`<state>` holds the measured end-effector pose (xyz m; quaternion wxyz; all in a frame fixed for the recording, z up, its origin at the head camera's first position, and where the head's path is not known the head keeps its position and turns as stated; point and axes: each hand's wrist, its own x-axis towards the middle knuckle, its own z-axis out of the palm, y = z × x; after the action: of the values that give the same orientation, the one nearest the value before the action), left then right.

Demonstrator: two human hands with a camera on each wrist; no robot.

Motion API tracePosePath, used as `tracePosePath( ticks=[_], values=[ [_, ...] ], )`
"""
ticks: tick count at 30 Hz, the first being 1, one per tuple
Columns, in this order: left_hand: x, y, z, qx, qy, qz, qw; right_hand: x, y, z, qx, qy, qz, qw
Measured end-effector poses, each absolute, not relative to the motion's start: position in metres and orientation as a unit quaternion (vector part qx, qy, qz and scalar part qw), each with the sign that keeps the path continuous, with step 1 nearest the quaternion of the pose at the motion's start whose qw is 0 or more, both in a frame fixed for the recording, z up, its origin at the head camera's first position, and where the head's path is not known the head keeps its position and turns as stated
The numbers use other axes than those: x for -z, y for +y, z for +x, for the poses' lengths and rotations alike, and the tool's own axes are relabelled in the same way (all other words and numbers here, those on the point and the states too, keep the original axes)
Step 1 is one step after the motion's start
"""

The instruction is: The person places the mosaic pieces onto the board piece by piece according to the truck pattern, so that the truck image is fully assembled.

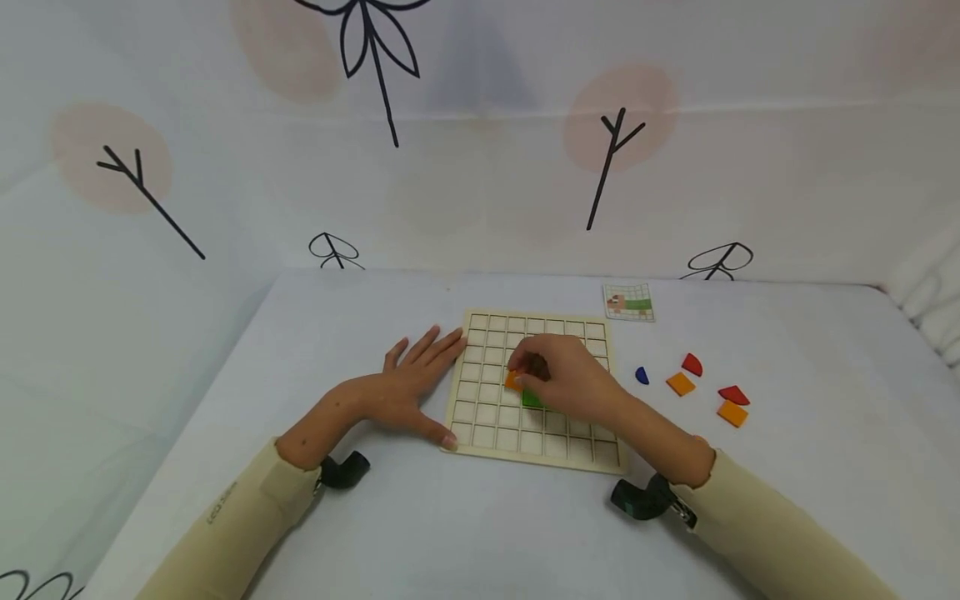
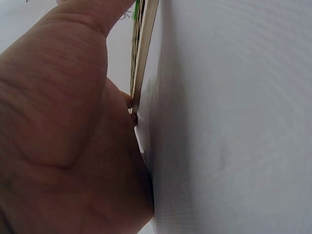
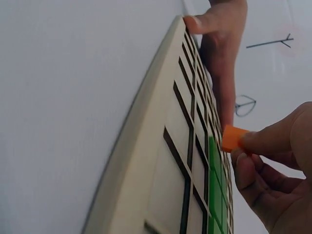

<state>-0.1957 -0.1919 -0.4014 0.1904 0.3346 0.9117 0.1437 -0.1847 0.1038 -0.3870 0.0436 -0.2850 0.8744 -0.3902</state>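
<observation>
A wooden grid board (image 1: 486,414) lies on the table, its squares framed by raised strips. My left hand (image 1: 405,392) rests along its left edge with fingers spread, the thumb at the near left corner. Between thumb and fingertips my right hand (image 1: 570,379) pinches an orange square tile (image 3: 234,138), close over the board. Green tiles (image 3: 216,180) sit in a row of the grid beside it; the right hand covers most of them in the head view. In the left wrist view the left palm (image 2: 53,122) fills the left side, next to the board's edge (image 2: 143,53).
Right of the board lie a blue half-round piece (image 1: 642,376), red quarter-round pieces (image 1: 692,364) and orange square tiles (image 1: 680,384). A pattern card (image 1: 628,302) lies beyond the board's far right corner. A patterned cloth backdrop (image 1: 480,192) stands behind the white table.
</observation>
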Motion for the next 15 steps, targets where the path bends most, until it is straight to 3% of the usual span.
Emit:
tracePosePath(
  ticks=[6,15],
  values=[
    [0.399,-0.190,-0.195,-0.141,0.912,0.334,0.191,0.389,0.094,-0.183,0.382,0.876,-0.291,0.047],
    [0.401,-0.190,-0.195,-0.144,0.912,0.333,0.190,0.393,0.100,-0.173,0.317,0.899,-0.303,0.004]
  ],
)
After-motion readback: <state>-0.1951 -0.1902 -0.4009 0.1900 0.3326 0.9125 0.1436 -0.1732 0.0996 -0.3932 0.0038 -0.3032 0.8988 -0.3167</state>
